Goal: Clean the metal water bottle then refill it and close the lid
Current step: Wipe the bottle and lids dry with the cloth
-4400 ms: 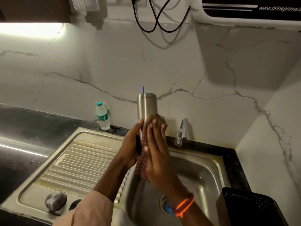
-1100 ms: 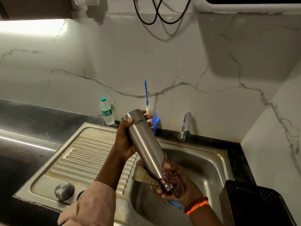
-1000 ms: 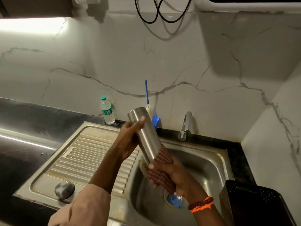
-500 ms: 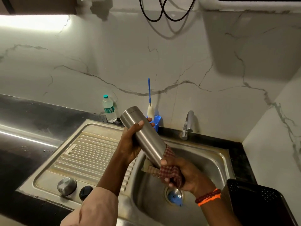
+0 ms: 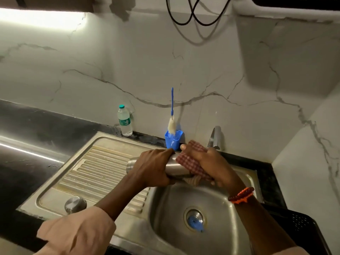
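The plastic bottle [image 5: 125, 120] label looks unreadable.

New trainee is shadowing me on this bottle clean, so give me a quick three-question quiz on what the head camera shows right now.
1. True or false: the metal water bottle is standing upright on the drainboard.
2. Which hand presses the checked cloth against the bottle? A) left hand B) right hand C) neither
3. Fill in: the bottle brush stands in a ____ holder behind the sink.

Key
1. False: it is held roughly level over the sink's edge, gripped by the left hand.
2. B: the right hand wraps the cloth around it.
3. Blue: the blue holder sits beside the tap.
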